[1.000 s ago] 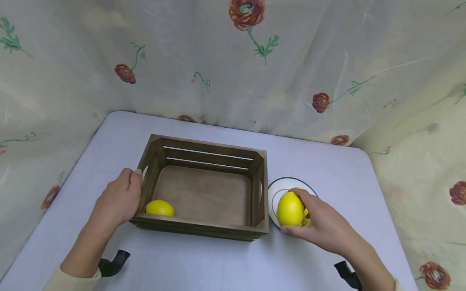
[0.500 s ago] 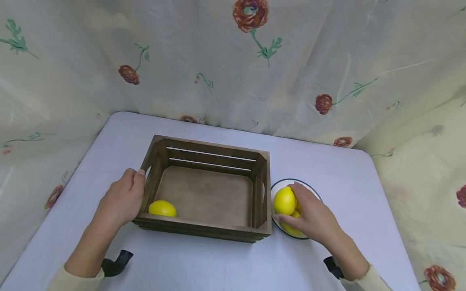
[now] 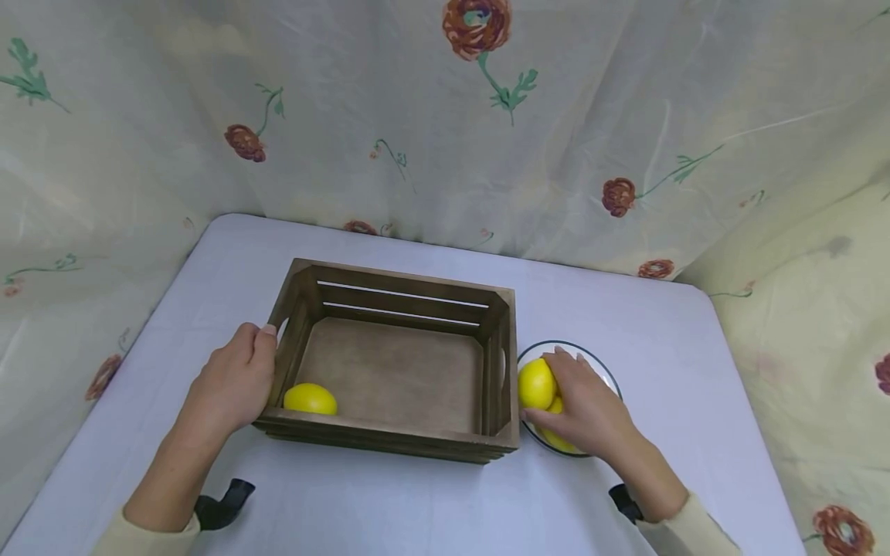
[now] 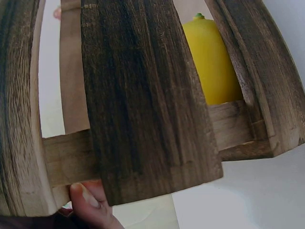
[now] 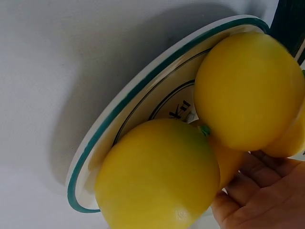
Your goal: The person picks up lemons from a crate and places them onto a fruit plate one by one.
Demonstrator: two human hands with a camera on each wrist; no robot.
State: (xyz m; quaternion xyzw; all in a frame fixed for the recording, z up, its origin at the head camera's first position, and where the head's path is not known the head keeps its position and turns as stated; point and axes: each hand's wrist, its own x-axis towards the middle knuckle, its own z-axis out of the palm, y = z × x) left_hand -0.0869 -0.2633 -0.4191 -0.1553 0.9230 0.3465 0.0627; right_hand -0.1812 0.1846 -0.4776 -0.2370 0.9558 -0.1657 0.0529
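A brown wooden crate (image 3: 396,378) stands on the table, its left end gripped at the handle slot by my left hand (image 3: 232,378). One lemon (image 3: 310,398) lies in the crate's near left corner, and the left wrist view shows the same lemon (image 4: 209,59) through the slats. Right of the crate, my right hand (image 3: 591,405) reaches over a dark-rimmed white plate (image 3: 603,372). Its thumb and fingers are around a lemon (image 3: 536,384) at the plate's left side. Another lemon (image 3: 558,436) shows beneath the hand. Several lemons (image 5: 157,176) crowd the plate in the right wrist view, partly hiding the fingers.
The plate stands close against the crate's right end. A white cloth covers the table (image 3: 417,502). A flowered curtain (image 3: 417,116) hangs behind and along both sides. Black mounts (image 3: 225,503) sit on both wrists.
My right hand and the lemon at its fingers have shifted left toward the crate, uncovering more of the lemons below. My left hand stays on the crate; the head view has shifted slightly.
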